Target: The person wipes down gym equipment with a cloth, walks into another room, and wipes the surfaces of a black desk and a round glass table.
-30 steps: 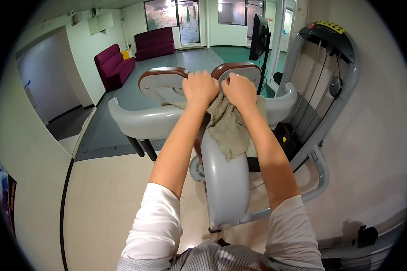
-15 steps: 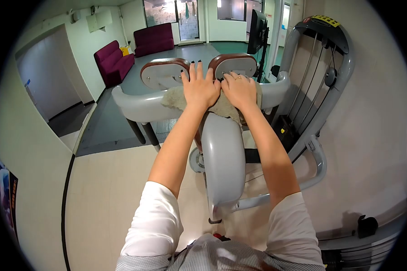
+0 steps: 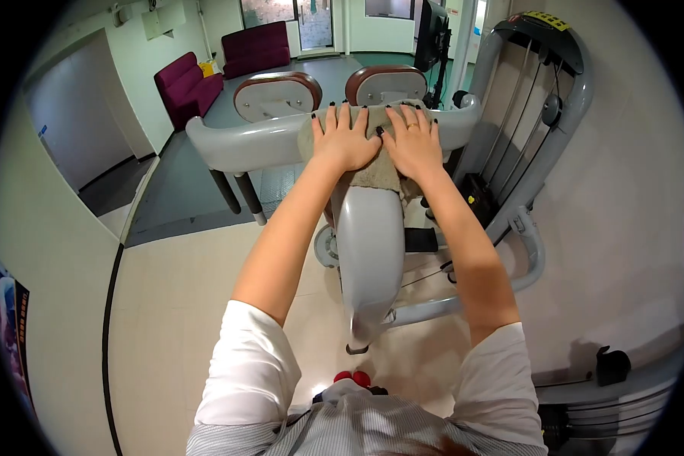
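Note:
A grey-green cloth (image 3: 374, 176) lies over the middle of the grey machine frame (image 3: 370, 251), where the crossbar meets the long beam. My left hand (image 3: 345, 140) rests flat on the cloth's left part, fingers spread and pointing away from me. Beside it, my right hand (image 3: 414, 143) presses flat on the right part, fingers apart, with a ring on one finger. The two thumbs nearly meet. Beyond the crossbar stand two brown-edged pads, the left pad (image 3: 277, 96) and the right pad (image 3: 386, 87).
On the right rises a weight stack tower (image 3: 543, 99) with cables, near the wall. Purple sofas (image 3: 255, 52) and a black screen (image 3: 431, 45) stand farther back. A rounded tube (image 3: 425, 311) runs low at the right. Red shoes (image 3: 352, 378) show below me.
My hands have gone from gripping the bunched cloth to lying flat with fingers spread. The cloth, which hung down over the beam, is now spread across the frame's junction. The view has shifted slightly.

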`<action>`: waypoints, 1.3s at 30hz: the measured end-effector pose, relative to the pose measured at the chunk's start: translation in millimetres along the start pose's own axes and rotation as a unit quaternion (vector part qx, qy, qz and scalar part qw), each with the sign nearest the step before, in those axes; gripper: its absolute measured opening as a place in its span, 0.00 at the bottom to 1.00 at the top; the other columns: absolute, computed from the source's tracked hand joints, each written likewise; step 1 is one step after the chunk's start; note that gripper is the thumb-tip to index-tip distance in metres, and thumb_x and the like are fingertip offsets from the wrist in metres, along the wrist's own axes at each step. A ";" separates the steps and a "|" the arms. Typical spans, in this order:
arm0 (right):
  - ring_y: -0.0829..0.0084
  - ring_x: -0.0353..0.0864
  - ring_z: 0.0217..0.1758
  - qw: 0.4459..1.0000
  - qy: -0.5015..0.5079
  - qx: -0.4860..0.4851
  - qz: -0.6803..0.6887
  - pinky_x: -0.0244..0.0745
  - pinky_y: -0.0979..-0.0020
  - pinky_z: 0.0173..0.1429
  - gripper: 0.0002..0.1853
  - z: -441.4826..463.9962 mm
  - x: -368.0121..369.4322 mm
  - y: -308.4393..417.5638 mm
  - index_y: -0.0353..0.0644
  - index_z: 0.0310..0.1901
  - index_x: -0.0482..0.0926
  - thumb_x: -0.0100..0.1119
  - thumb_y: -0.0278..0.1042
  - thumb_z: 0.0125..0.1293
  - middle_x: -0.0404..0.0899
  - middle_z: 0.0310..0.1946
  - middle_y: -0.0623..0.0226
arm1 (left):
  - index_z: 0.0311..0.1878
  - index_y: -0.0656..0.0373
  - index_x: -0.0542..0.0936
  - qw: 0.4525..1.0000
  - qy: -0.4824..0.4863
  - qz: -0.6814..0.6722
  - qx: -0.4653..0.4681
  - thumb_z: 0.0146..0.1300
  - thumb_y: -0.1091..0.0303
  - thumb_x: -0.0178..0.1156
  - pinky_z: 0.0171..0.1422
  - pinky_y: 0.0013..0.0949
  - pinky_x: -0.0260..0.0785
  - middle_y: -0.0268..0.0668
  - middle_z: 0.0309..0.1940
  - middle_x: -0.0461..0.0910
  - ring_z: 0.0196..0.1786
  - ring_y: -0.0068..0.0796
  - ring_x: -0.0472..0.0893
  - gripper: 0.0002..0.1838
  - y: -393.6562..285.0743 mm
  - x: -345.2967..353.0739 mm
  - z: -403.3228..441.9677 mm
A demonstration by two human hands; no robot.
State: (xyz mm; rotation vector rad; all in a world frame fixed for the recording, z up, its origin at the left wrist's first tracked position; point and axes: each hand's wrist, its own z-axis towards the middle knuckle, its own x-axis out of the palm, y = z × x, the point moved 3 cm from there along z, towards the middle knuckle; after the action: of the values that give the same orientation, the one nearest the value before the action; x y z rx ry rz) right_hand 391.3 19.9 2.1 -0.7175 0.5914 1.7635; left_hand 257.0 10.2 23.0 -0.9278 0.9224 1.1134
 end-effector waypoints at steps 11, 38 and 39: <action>0.58 0.75 0.39 0.987 -0.158 -0.006 -0.018 0.58 0.57 0.60 0.14 39.3 14.9 -4.9 0.41 0.34 0.76 0.48 0.44 0.60 0.77 0.32 0.58 | 0.58 0.46 0.67 0.998 -0.045 0.032 0.019 0.62 0.51 0.38 0.64 0.54 0.49 0.43 0.57 0.67 0.60 0.45 0.65 0.23 -6.9 -8.7 31.1; 0.60 0.80 0.36 0.978 0.117 -0.116 0.130 0.69 0.61 0.40 0.20 68.1 2.1 -52.5 0.42 0.28 0.81 0.40 0.44 0.63 0.81 0.34 0.57 | 0.47 0.54 0.77 0.957 -0.095 0.132 -0.242 0.61 0.52 0.39 0.59 0.46 0.58 0.42 0.47 0.77 0.53 0.42 0.74 0.22 -53.8 9.9 55.0; 0.61 0.79 0.33 0.982 0.037 -0.144 0.115 0.67 0.61 0.38 0.18 62.3 3.7 -58.3 0.43 0.25 0.80 0.42 0.42 0.62 0.81 0.31 0.59 | 0.49 0.54 0.75 0.945 -0.170 0.165 -0.223 0.62 0.54 0.40 0.59 0.46 0.58 0.44 0.46 0.77 0.53 0.43 0.73 0.21 -63.6 15.0 49.4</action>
State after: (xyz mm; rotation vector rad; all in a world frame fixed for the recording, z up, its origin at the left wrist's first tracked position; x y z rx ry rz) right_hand 435.2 82.5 40.2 -0.9486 0.4888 2.0714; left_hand 328.1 49.3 34.1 -0.9177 0.5548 1.7594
